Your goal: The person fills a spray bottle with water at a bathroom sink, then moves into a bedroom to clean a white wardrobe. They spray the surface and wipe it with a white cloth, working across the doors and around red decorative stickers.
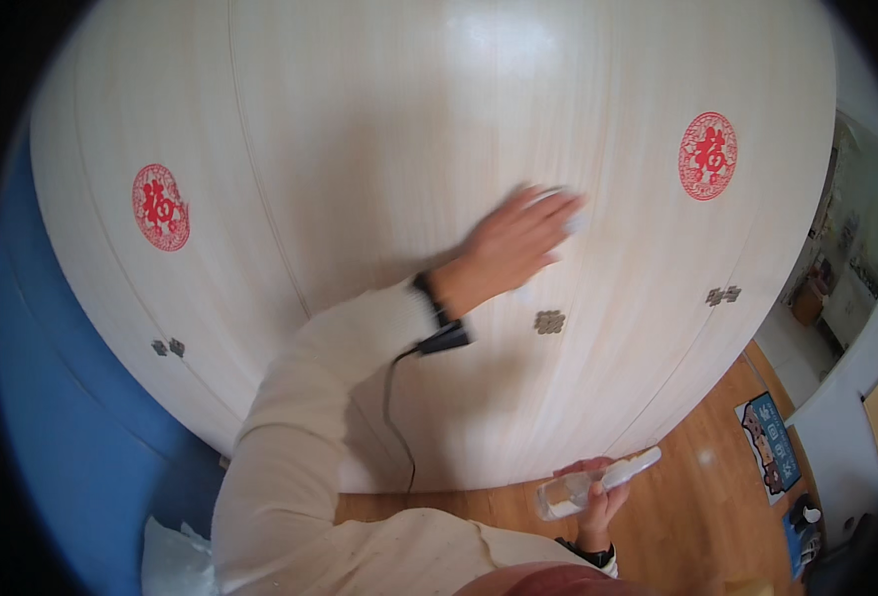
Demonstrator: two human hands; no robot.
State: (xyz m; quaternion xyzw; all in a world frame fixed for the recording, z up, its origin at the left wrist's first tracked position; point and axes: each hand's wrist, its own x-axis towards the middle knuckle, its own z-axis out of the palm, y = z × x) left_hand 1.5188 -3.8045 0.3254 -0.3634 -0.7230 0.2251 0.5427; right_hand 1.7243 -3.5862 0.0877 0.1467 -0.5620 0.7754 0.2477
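My left hand (509,246) presses against the pale wood-grain wardrobe door (409,129), slightly blurred by motion. Bits of a white cloth (574,223) show at its fingertips and under its palm; most of the cloth is hidden by the hand. Low on the right, my right hand (598,517) is wrapped round a clear plastic spray bottle (562,497) with a white top, held tilted in front of the body. A black band with a cable sits on my left wrist.
Red round paper decorations (708,156) are stuck on the doors. A metal handle (549,322) sits just below my left hand, with others (723,296) to the sides. Blue wall at left, wooden floor (687,487) with a mat (769,447) at right.
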